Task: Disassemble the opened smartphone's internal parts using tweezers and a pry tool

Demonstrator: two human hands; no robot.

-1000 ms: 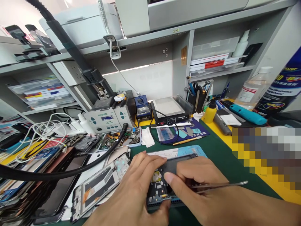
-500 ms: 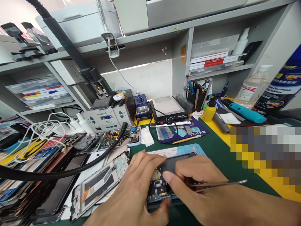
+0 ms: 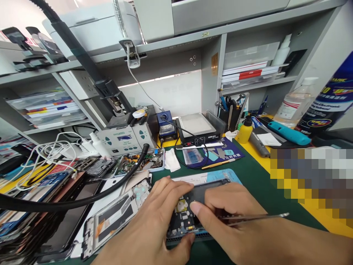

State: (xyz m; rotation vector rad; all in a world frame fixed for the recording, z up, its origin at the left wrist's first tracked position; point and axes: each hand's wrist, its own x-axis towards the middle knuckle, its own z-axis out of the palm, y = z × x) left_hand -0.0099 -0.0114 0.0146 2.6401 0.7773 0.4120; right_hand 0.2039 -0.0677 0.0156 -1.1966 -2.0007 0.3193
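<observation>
An opened phone (image 3: 184,218) lies in front of me, its board and a yellowish patch showing. My left hand (image 3: 157,217) is closed around its left end, fingers along the far side and thumb at the near edge. My right hand (image 3: 230,217) is curled over the phone's other half, thumb pointing left onto it. Metal tweezers (image 3: 259,218) are held in that hand, sticking out to the right past the wrist. Their other end is hidden under the fingers. A light-blue and white pad (image 3: 220,176) shows behind the phone.
At left lie a phone frame (image 3: 110,221) and a stack of phone parts (image 3: 33,217). A black hose (image 3: 82,206) arches over them. Behind stand a hot-air station (image 3: 127,141) and a heating plate (image 3: 197,127). A gold pen-like tool (image 3: 219,164) and a yellow bottle (image 3: 245,130) are farther right.
My left hand and the phone's left end have shifted slightly to the left. My right hand keeps nearly the same place, still with the tweezers.
</observation>
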